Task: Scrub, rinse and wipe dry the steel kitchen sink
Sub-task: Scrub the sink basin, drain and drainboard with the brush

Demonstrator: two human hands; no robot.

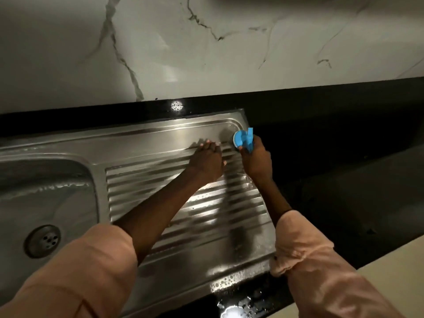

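Note:
The steel sink has its basin (46, 193) at the left, with a round drain (43, 241), and a ribbed drainboard (174, 203) at the right, wet and shiny. My left hand (207, 161) lies flat on the far ribs, fingers straight. Just to its right, my right hand (255, 160) grips a small blue plastic cup (243, 140), tipped over the drainboard's far right corner. Whether water is leaving the cup is not visible.
A black countertop (332, 138) surrounds the sink and runs off to the right. White marble-patterned wall (206, 47) rises behind. Water droplets and foam sit on the counter's front edge (231, 304). A pale floor (390, 271) shows at the lower right.

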